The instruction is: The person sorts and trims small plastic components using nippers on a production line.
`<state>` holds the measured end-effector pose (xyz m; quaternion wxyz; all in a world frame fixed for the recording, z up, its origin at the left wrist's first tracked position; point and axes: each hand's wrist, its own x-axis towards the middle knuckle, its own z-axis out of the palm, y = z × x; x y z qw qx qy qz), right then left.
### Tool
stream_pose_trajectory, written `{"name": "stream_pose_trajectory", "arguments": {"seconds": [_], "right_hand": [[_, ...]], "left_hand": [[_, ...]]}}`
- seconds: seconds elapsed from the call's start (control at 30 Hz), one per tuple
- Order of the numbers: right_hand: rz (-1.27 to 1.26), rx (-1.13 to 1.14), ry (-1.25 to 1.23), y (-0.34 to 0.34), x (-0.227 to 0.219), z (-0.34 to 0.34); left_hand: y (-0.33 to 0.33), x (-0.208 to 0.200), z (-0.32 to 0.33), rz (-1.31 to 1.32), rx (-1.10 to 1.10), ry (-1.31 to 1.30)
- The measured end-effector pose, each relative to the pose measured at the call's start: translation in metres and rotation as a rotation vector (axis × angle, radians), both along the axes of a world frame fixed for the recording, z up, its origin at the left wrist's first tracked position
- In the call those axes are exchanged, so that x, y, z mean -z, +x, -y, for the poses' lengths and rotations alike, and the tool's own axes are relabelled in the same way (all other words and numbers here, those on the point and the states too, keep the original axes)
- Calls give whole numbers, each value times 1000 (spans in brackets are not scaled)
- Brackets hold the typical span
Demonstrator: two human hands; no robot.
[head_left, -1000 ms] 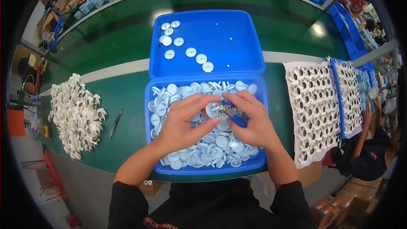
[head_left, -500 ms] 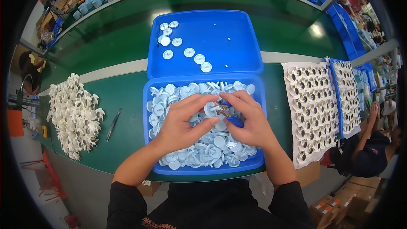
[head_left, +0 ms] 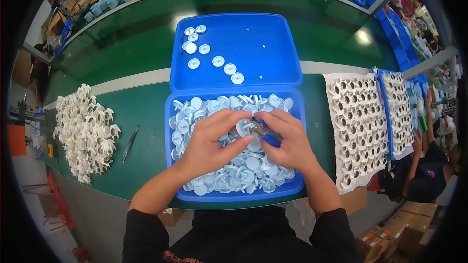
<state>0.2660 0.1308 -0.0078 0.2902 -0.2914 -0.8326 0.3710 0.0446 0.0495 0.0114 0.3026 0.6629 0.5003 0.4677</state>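
My left hand is closed on a light blue plastic disc with a stem, pinched between the thumb and fingertips. My right hand grips small blue-handled nippers, whose metal jaws are at the stem side of the disc. Fingers partly cover the jaws, so whether they touch the plastic is hard to see. Both hands are over a blue tray heaped with similar light blue discs, many with stems sticking up.
Beyond it, a second blue tray holds several discs and tiny white bits. Tweezers lie left, beside piled white finned parts. Rows of white parts with dark centres sit at right. A co-worker is at far right.
The nippers have turned slightly and their handles sit closer together in my right hand. My left hand has barely moved. At far right, the co-worker's arms have shifted.
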Motion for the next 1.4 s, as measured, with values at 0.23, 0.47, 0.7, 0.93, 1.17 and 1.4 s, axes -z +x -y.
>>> {"name": "stream_pose_trajectory", "arguments": {"seconds": [0.23, 0.47, 0.7, 0.93, 1.17, 1.4], "right_hand": [[60, 25, 84, 0, 2, 0], [124, -14, 201, 6, 1, -4], [295, 5, 533, 4, -17, 1], [396, 30, 680, 0, -23, 13], [410, 57, 673, 6, -21, 15], [323, 24, 627, 0, -22, 14]], "left_hand": [[-4, 0, -1, 7, 7, -21], [-31, -8, -6, -162, 181, -87], [-58, -26, 13, -782, 123, -104], [-60, -12, -12, -301, -58, -23], [-46, -17, -5, -607, -17, -148], [-52, -1, 4, -720, 66, -140]]}}
